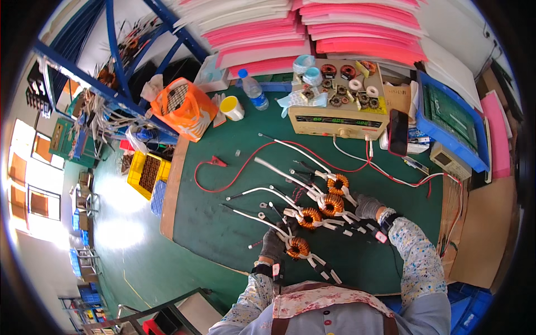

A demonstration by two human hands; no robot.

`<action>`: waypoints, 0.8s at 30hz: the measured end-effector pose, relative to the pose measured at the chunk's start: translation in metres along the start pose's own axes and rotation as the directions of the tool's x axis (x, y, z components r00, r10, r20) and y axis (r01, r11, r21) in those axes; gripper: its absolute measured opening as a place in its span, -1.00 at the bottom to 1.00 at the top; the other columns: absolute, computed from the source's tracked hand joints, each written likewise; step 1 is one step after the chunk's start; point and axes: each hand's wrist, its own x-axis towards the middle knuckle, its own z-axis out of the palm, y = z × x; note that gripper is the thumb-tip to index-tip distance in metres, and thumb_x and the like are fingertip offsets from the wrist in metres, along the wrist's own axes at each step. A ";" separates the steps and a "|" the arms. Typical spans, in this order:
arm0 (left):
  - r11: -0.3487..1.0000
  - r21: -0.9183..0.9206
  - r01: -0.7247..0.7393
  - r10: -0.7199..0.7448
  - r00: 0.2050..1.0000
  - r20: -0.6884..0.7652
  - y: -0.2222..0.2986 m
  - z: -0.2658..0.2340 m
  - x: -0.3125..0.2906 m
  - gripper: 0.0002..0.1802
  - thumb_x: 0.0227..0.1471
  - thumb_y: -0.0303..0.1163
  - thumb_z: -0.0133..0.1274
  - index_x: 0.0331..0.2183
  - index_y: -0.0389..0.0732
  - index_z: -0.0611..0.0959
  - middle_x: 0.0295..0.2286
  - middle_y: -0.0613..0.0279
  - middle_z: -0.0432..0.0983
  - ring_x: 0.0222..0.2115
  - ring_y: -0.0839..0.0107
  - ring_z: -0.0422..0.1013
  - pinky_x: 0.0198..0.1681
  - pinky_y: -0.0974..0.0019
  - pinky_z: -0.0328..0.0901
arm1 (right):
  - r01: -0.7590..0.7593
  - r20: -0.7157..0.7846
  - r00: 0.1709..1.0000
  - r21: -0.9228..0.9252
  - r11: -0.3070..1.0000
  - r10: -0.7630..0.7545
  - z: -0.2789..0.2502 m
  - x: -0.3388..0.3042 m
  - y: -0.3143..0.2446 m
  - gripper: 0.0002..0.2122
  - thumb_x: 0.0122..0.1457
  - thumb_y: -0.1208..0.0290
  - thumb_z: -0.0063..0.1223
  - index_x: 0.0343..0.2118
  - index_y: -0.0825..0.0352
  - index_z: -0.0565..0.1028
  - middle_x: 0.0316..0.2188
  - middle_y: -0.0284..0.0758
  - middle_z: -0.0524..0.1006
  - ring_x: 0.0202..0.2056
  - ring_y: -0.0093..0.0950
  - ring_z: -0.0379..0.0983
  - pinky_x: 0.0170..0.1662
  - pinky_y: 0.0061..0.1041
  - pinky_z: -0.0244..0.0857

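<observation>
Several copper-wound toroidal coils with white-sleeved leads lie on the green table mat. My left hand [272,244], in a grey glove, is closed at the sleeved lead of the nearest coil [297,247]; its fingertips are partly hidden. My right hand [368,207], also gloved, has its fingers curled at the short lead end of an upper coil [333,205]. Between my hands lies another coil [309,218], and the farthest coil [338,183] sits just above. Long white leads [254,191] with metal lugs fan out to the left.
A bench power supply [338,120] with small coils on top stands at the back. Its red clip lead [212,162] curves across the mat. A water bottle [254,91], yellow-lined cup [232,108] and orange bag [184,109] stand back left; a blue tray [452,120] is at right.
</observation>
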 end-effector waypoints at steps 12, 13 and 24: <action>0.943 0.205 0.261 -0.286 0.953 0.104 0.032 0.001 0.005 -0.67 0.09 -0.33 -0.23 -0.17 -0.32 0.41 -0.21 0.04 0.39 -0.17 0.16 0.31 -0.03 0.12 0.19 | -0.023 -0.603 0.777 -0.310 0.950 -0.178 0.021 -0.041 -0.031 -0.43 -0.21 0.36 0.08 -0.03 0.29 0.25 -0.08 -0.23 0.28 -0.02 -0.26 0.16 0.02 -0.32 0.03; 0.934 0.273 0.232 -0.260 0.963 0.072 0.030 0.026 -0.005 -0.68 0.08 -0.32 -0.22 -0.18 -0.32 0.42 -0.22 0.03 0.39 -0.18 0.15 0.32 -0.03 0.11 0.20 | 0.011 -0.747 0.637 -0.241 0.971 -0.193 0.032 -0.047 -0.032 -0.46 -0.22 0.39 0.05 -0.06 0.33 0.27 -0.10 -0.23 0.25 -0.04 -0.26 0.16 -0.01 -0.31 0.04; 0.932 0.285 0.226 -0.282 0.944 0.172 0.068 0.019 -0.028 -0.71 0.06 -0.23 -0.17 -0.28 -0.23 0.49 -0.33 0.16 0.48 -0.26 0.26 0.41 -0.19 0.19 0.34 | 0.097 0.055 0.985 0.620 0.778 -0.166 0.120 -0.134 -0.132 -0.58 -0.19 0.24 0.16 -0.30 0.38 0.34 -0.49 -0.22 0.40 -0.44 -0.46 0.34 -0.40 -0.47 0.24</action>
